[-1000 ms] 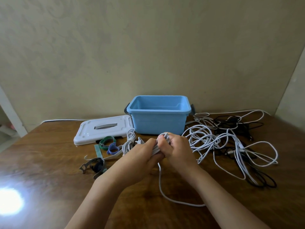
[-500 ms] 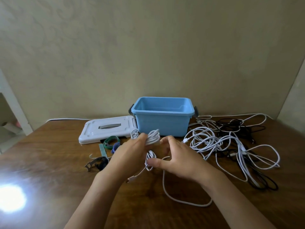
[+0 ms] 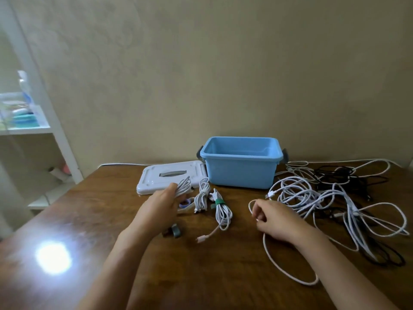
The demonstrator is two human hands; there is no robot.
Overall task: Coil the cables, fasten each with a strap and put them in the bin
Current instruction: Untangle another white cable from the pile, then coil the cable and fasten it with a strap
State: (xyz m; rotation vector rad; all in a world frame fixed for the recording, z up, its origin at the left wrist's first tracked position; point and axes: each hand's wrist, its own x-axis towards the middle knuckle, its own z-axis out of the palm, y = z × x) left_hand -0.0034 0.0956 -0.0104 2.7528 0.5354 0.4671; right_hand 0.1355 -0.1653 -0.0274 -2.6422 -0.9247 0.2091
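Evidently the left hand [image 3: 162,203] grips a white coil [image 3: 183,188] at its fingertips, likely reaching for a strap, while the right hand [image 3: 273,218] pinches loose cable [image 3: 288,262]; bin [image 3: 240,173] beyond the fingers, empty

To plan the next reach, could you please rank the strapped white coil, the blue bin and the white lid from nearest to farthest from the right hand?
1. Strapped white coil, left of the right hand.
2. Blue bin, behind it.
3. White lid, far left.
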